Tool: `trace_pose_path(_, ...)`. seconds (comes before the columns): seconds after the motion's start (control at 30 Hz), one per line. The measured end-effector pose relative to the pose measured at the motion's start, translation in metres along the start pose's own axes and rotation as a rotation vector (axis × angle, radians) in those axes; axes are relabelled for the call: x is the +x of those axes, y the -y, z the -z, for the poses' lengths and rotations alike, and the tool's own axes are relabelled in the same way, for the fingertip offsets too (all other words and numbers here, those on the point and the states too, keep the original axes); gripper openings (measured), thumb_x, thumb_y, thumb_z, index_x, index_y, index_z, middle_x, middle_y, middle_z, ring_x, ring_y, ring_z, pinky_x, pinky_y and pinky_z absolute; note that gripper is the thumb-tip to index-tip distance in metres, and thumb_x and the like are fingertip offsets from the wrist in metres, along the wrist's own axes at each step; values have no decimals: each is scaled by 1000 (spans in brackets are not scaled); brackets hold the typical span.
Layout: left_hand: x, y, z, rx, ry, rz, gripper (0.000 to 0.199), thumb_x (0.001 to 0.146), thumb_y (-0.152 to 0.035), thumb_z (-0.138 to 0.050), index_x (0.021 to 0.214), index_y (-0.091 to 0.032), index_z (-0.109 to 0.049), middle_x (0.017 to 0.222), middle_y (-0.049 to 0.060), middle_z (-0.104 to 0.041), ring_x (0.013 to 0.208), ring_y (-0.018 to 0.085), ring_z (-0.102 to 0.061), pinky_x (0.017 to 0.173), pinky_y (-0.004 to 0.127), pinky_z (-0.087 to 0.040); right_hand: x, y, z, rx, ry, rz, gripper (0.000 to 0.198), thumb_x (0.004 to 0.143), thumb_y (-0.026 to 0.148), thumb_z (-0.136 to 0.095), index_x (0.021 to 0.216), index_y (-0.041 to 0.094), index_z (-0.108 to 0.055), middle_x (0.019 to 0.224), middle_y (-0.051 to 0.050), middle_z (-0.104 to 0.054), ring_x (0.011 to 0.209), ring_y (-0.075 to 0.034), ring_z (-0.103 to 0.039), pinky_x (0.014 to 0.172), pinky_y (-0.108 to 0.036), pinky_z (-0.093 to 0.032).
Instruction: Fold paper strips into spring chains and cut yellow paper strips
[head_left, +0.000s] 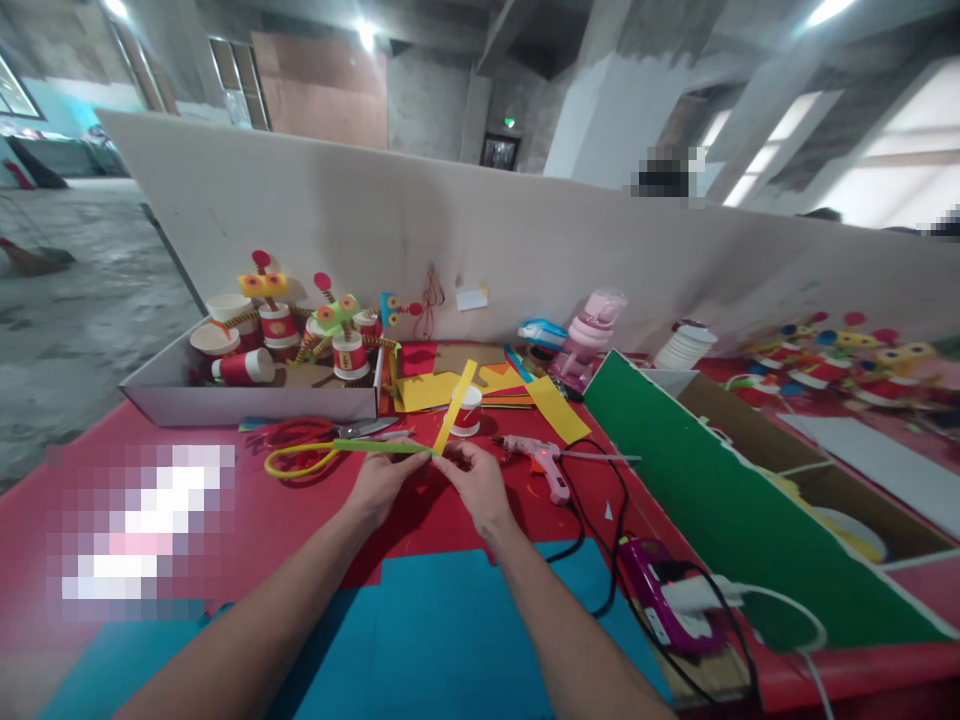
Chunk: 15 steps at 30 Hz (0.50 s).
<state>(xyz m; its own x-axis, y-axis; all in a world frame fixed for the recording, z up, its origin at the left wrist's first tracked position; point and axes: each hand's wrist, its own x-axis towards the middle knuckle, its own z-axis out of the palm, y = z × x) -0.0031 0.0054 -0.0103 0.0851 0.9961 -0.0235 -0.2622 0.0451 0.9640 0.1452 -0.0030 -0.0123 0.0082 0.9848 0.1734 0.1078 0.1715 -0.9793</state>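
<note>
My left hand [381, 485] pinches a green paper strip [375, 446], which points off to the left. A yellow paper strip [454, 408] rises from the fingers of my right hand [480, 487], closed near its lower end. At my fingertips the two strips meet in a corner; whether they are stuck together I cannot tell. Just behind stands a small red-and-white paper cup [469, 408], partly covered by the yellow strip. Right of my right hand lies a pink hot glue gun [541, 458] with a glue stick in its back. Scissors with red handles [300, 433] lie beyond my left hand.
A shallow box [255, 405] at the back left holds paper-cup figures. Yellow paper pieces [559, 410] lie behind the glue gun. A green-sided box [720, 510], a purple power strip [660, 600] and black cords fill the right. Blue sheets [457, 640] cover the front; a white partition [360, 220] stands behind.
</note>
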Motion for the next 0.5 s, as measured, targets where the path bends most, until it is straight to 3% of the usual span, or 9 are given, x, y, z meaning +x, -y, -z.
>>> trace_pose_path(0.07,1,-6,1,11,3,-13,28,63,-35,-78,77,-12,-67,67,3,-64,62,13,-57,62,26,-46,2,-2,1,68,-29,-38,31,72,40,-67,89,15,-68,83,-6,-71,75,-19,-63,70,-30,-49)
trace_pose_path(0.13,3,-17,6,44,-91,-89,33,67,-38,-74,87,-13,-66,73,4,-65,65,14,-58,64,27,-47,4,-3,3,100,-84,-43,28,72,40,-67,85,15,-68,81,-4,-70,75,-18,-61,71,-30,-48)
trace_pose_path(0.23,5,-36,17,269,-395,-367,31,74,-39,-67,95,-17,-65,81,3,-64,75,16,-59,73,28,-47,7,-2,6,127,-164,-16,25,72,38,-67,83,16,-66,87,-5,-69,81,-19,-61,77,-31,-48)
trace_pose_path(0.3,6,-46,24,532,-489,-571,23,77,-36,-63,92,-19,-66,89,5,-65,89,19,-58,84,32,-45,8,-1,8,135,-187,2,24,74,38,-65,85,16,-64,91,-6,-68,84,-19,-61,79,-31,-48)
trace_pose_path(0.37,8,-49,30,731,-444,-671,16,78,-33,-61,86,-20,-68,91,6,-67,95,22,-57,90,34,-42,8,0,9,129,-214,26,23,77,38,-62,86,17,-62,90,-5,-67,84,-18,-61,78,-29,-48)
trace_pose_path(0.4,8,-49,32,779,-373,-656,15,78,-32,-61,83,-20,-69,89,5,-68,93,22,-58,88,33,-43,7,0,9,131,-230,38,22,78,38,-62,87,18,-61,88,-4,-66,83,-18,-61,76,-29,-48)
trace_pose_path(0.5,11,-41,33,758,1,-375,16,75,-33,-63,73,-19,-71,67,2,-69,65,18,-61,66,27,-46,7,2,9,211,-231,25,22,76,37,-64,88,19,-60,85,-2,-65,78,-16,-61,73,-28,-49)
